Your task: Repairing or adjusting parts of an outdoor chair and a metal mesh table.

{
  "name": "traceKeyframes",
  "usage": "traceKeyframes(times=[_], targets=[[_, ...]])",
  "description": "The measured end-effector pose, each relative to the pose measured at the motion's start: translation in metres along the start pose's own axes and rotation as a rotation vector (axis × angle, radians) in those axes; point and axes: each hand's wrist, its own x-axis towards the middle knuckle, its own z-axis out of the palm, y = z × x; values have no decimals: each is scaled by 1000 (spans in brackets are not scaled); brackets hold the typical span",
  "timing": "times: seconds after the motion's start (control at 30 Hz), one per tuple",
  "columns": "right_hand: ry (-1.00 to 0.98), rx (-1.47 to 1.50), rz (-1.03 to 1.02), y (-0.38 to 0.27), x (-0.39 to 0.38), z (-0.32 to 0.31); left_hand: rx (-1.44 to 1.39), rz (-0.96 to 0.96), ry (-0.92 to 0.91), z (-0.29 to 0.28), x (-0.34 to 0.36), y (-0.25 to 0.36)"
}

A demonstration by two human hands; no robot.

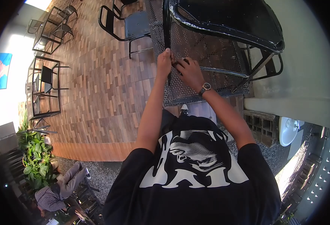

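Note:
A worn black metal chair [228, 15] rests on a dark perforated metal table [206, 88], its seat toward the top right and its paint chipped along the edges. My left hand [164, 63] is closed round one upright chair leg, thumb on top. Beside it, my right hand [189, 73], with a dark watch on the wrist, bends its fingers against the same leg, where a thin crossbar [225, 71] meets it. Something dark lies at these fingertips; I cannot make out whether it is part of the chair or a separate thing.
Another dark metal chair [136, 24] stands at the table's far left side. More tables and chairs [46, 80] are along the left. A grey wall [303, 71] bounds the right, with hollow blocks [262, 127] below it. Plants [35, 157] and a seated person [54, 193] are at lower left.

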Motion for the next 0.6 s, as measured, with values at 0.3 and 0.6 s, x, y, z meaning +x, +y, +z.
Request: traceKeyframes(times=[0.3,0.6], targets=[[-13,7,-13,10,-1,7,17,6,-46,1,0,4],[-1,1,-45,13,-6,1,-66,3,-42,1,0,1]])
